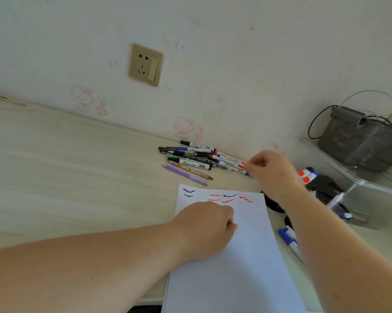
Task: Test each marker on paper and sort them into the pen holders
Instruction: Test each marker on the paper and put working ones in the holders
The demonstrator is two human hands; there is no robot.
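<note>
While right hand [270, 170] pinches a pile marker [232, 167], left hand [207, 224] (curled, empty?) rests on paper [235, 267].

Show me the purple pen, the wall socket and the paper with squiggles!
purple pen [184, 174], head view, mid-barrel.
wall socket [146, 64], head view, plate centre.
paper [246, 267], head view, blank lower part.

Paper [246, 256] at lower centre of frame on the desk [66, 166]. Marker pile [199, 159] just above the paper, against the wall [213, 64]. Wall socket [146, 64] upper left of the pile. Two markers [290, 241] right of the paper. Clear shelf [357, 177] at right edge with a bag [359, 141] on top.
</note>
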